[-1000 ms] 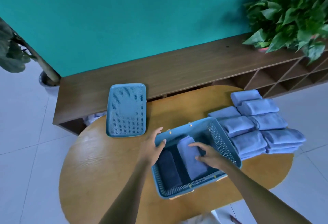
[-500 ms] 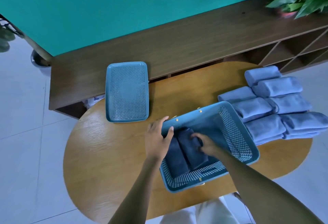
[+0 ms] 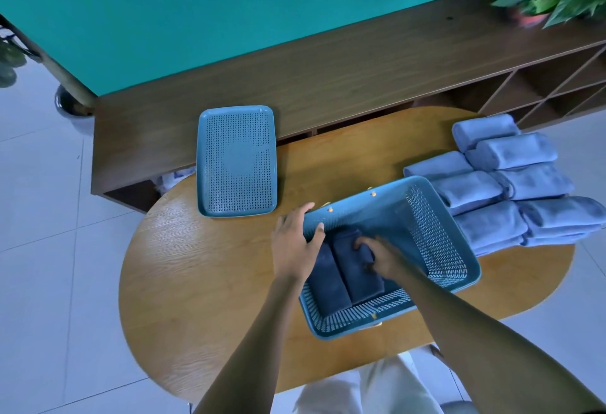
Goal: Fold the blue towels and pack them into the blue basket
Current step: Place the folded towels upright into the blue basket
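A perforated blue basket lid (image 3: 236, 161) is lying flat at the left of the oval wooden table (image 3: 196, 275); the left hand (image 3: 295, 244) is gripping the blue basket (image 3: 439, 236) at its left rim, thumb curled over the edge; inside, two folded dark-blue towels (image 3: 331, 282) are lying side by side against the left wall, and the right hand (image 3: 380, 257) is pressing down on the right-hand one, fingers bent onto its top end; just right of the basket, a pile of folded light-blue towels (image 3: 511, 180) is sitting on the table
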